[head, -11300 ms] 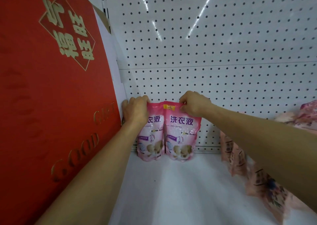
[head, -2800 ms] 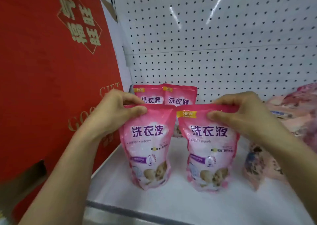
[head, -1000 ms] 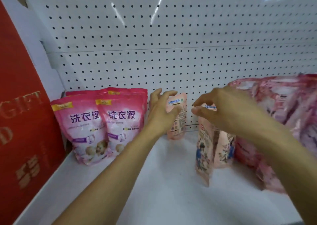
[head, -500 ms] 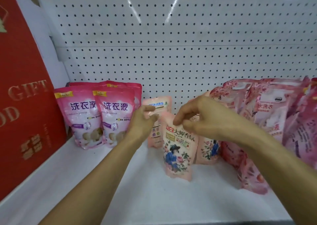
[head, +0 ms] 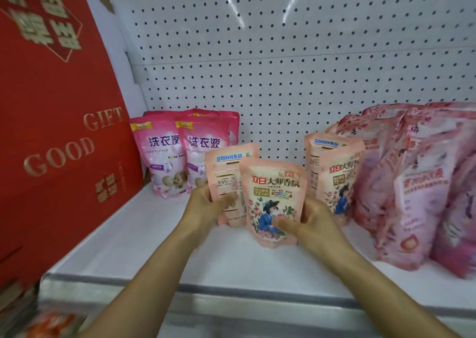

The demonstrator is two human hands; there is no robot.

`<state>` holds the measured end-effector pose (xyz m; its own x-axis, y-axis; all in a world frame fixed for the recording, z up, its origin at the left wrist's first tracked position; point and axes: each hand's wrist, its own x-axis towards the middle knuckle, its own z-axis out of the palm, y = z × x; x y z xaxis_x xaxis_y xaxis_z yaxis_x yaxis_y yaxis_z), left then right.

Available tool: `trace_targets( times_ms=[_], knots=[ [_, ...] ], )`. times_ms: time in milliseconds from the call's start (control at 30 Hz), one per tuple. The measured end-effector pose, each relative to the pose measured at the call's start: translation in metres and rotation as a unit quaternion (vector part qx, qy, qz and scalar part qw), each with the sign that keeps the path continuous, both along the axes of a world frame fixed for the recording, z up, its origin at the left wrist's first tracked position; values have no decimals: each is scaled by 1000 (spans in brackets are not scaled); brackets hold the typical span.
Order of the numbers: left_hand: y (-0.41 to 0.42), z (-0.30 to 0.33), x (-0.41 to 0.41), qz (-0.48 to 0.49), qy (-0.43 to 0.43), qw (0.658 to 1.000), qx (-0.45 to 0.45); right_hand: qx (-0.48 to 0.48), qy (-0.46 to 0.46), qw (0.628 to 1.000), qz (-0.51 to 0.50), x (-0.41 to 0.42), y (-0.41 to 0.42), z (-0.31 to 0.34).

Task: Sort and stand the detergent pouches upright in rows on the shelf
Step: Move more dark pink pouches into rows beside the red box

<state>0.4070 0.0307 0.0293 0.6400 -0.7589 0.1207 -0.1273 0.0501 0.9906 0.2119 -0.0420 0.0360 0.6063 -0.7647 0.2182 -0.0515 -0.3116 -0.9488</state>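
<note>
My left hand (head: 206, 206) grips a peach pouch (head: 228, 167) that shows its back label. My right hand (head: 309, 221) holds a second peach pouch (head: 273, 183), front side out with a blue-dressed figure on it. Both pouches stand upright, close together, at mid shelf (head: 231, 260). Bright pink pouches (head: 180, 154) stand upright in two rows at the back left. Two more peach pouches (head: 334, 167) stand to the right of my hands.
A large red gift box (head: 56, 131) walls off the shelf's left side. Several bigger pink floral pouches (head: 412, 183) lean in a heap at the right. White pegboard (head: 283, 67) forms the back. The shelf's grey front lip (head: 257, 296) runs below my forearms.
Both hands slid from the pouch tops down to their lower halves. The two peach pouches came forward and closer together. The view pulled back and the shelf's front edge shows.
</note>
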Motion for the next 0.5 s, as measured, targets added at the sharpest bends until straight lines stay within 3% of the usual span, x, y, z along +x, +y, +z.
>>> trace_targets(
  times_ms=[233,500],
  knots=[
    [35,-7,-15,84,3,994,-62,-49,-24,993,-100,-16,20,-6],
    [91,-5,-80,20,-33,996,-77,-37,-101,984,-144,-68,71,-7]
  ],
)
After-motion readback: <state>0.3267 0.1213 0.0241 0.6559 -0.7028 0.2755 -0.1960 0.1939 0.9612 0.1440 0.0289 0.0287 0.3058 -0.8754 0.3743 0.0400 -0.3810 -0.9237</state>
